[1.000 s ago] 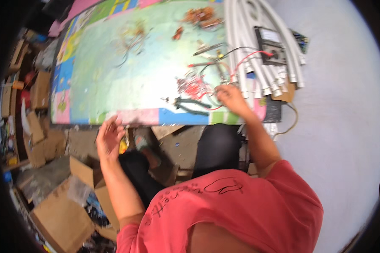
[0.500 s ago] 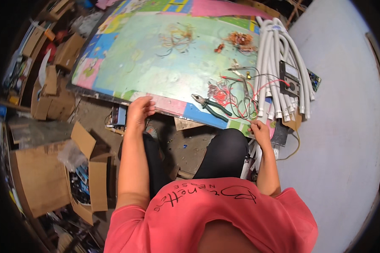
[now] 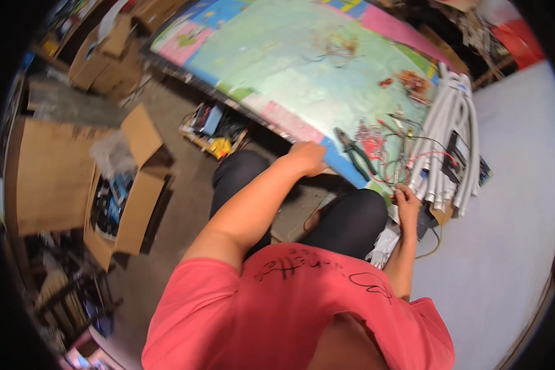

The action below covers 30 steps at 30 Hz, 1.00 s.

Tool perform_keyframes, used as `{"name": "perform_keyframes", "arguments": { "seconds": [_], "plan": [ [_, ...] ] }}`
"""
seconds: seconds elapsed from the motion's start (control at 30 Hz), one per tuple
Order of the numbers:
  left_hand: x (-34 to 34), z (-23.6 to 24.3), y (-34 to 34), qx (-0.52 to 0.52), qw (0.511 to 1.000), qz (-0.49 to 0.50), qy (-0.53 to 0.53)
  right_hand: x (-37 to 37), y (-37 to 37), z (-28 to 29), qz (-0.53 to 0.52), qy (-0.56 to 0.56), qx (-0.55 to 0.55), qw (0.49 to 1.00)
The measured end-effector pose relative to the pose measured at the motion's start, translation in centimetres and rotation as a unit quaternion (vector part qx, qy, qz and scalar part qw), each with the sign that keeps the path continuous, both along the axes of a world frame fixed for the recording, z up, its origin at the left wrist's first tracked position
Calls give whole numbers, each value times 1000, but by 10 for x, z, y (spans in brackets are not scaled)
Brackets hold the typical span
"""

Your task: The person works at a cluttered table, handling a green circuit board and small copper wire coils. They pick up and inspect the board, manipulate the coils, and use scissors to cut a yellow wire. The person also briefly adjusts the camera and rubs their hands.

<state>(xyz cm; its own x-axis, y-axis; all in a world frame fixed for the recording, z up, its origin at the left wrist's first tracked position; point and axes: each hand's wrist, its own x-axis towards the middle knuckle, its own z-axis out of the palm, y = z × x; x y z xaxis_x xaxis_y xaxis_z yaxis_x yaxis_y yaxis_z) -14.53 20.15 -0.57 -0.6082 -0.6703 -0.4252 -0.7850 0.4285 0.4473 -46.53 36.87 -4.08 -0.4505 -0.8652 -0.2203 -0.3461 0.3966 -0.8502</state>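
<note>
My left hand [image 3: 307,159] is at the near edge of the table [image 3: 265,68], beside its pink and blue border; its curled fingers are partly hidden and blurred. At the table's right front corner, my right hand [image 3: 407,203] has thumb and fingers pinched together; anything between them is too small to make out. Close by lie pliers [image 3: 355,152] with dark green handles and a tangle of red and grey wires [image 3: 371,143]. A black multimeter [image 3: 456,155] with red and black leads rests on a bundle of white tubes [image 3: 453,117].
Orange-brown copper wire [image 3: 413,83] and a loose pile of thin wires [image 3: 338,48] lie farther back on the table. An opened cardboard box [image 3: 134,213] with blue and black items stands on the floor at left. A pale wall-like surface [image 3: 499,259] is at right.
My left hand has moved right along the table's edge, nearer the pliers. The whole view has turned, so the table now appears slanted. My right hand stays by the corner.
</note>
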Motion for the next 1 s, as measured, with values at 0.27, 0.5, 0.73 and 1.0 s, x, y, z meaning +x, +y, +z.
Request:
{"name": "perform_keyframes", "arguments": {
  "seconds": [0.27, 0.5, 0.73, 1.0],
  "plan": [
    [4, 9, -10, -34, 995, 60, 74, 34, -46, 7, 53, -16, -24, 998],
    [-5, 12, -11, -39, 992, 61, 100, 105, -105, 42, 119, -33, -68, 990],
    [0, 16, -11, -42, 991, 57, 114, 140, -112, 35, 167, -74, -59, 981],
    [12, 16, -4, -64, 987, 59, 134, 149, -89, 29, 133, -87, -17, 987]
  ]
}}
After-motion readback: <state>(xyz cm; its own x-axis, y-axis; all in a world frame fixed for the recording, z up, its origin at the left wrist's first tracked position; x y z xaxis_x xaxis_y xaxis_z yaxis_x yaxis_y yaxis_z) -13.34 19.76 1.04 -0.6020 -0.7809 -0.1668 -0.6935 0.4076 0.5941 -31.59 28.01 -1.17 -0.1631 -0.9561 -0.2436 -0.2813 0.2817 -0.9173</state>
